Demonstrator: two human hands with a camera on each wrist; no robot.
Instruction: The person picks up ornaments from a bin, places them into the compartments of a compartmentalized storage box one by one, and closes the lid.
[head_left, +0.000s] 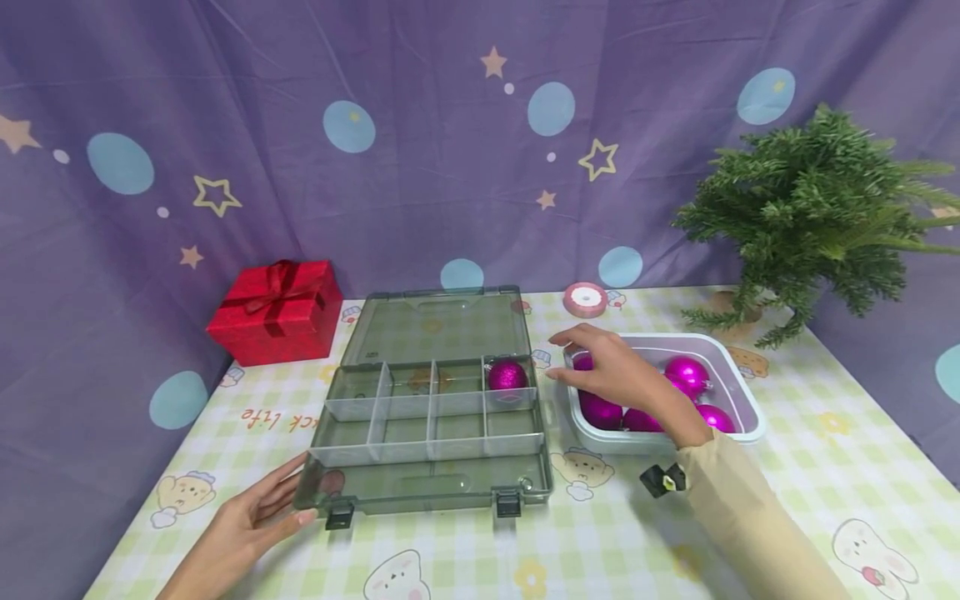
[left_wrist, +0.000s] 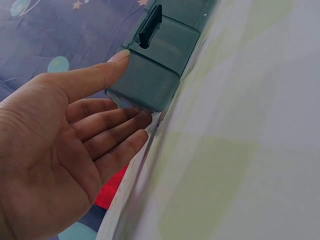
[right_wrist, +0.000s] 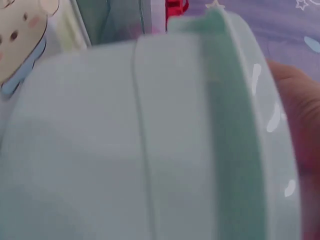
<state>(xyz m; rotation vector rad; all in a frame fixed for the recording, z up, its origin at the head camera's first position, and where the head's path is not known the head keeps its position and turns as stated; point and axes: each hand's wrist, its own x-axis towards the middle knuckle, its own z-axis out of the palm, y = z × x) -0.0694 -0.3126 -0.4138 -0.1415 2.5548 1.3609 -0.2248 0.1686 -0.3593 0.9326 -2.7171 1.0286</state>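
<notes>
A grey see-through divided box (head_left: 420, 483) lies with its lid raised at the back. One shiny magenta bauble (head_left: 507, 379) sits in its back right compartment. My left hand (head_left: 247, 521) is at the box's near left corner, thumb along the front edge and fingers loosely extended beside the side wall, as the left wrist view also shows. Over the left rim of a white plastic tub (head_left: 615, 436) reaches my right hand (head_left: 618, 371), thumb and fingers apart and pointing toward the box, holding nothing visible. Several magenta baubles (head_left: 686, 375) lie in the tub, partly hidden by that hand.
A red gift box (head_left: 277, 317) stands at the back left. Behind the tub lies a pink ribbon roll (head_left: 585, 299). At the back right is a small artificial tree (head_left: 817, 208). A small black object (head_left: 662, 481) lies before the tub, beside the right sleeve (head_left: 750, 517).
</notes>
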